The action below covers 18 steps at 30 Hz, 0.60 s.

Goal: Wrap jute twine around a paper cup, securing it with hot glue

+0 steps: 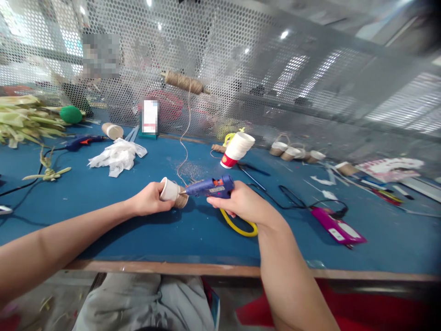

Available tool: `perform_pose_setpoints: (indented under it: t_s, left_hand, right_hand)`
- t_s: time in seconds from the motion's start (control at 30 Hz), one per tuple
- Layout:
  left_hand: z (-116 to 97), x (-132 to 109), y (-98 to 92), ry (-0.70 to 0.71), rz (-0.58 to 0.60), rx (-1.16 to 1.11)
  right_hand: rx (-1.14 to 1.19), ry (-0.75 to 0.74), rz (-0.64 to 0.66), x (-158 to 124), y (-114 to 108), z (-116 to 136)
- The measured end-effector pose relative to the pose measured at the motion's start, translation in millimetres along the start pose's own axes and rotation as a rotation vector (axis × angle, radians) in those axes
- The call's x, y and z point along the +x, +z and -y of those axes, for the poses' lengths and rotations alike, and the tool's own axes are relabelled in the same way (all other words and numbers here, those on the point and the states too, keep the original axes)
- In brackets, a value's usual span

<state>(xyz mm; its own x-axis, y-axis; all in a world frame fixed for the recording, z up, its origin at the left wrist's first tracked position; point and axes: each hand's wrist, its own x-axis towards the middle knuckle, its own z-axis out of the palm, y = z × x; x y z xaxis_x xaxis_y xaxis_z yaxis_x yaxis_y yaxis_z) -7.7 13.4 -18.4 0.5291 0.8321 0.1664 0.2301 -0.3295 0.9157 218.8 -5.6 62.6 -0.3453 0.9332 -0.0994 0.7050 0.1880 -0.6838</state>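
My left hand (149,198) is closed around a small paper cup (171,190) lying on its side, its lower part wrapped in brown twine. My right hand (241,201) grips a blue hot glue gun (210,187) whose nozzle touches the twine-wrapped part of the cup. A strand of twine (186,147) runs from the cup up to a twine spool (183,82) hung on the mesh wall. Both hands hover just above the blue table (103,202).
A stack of paper cups (237,149) lies behind the glue gun, with several twine-wrapped cups (296,152) to its right. A yellow-handled tool (239,225) lies under my right hand. White plastic (119,156), a second glue gun (82,141), dried leaves (24,119) and a pink device (339,227) lie around.
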Motion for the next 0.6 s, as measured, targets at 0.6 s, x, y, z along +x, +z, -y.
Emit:
perform_pose_setpoints:
  t_s: [0.6]
  left_hand:
    - [-13, -6, 0.8, 0.283, 0.003, 0.371]
  right_hand:
    - [0.057, 0.005, -0.014, 8, 3, -3]
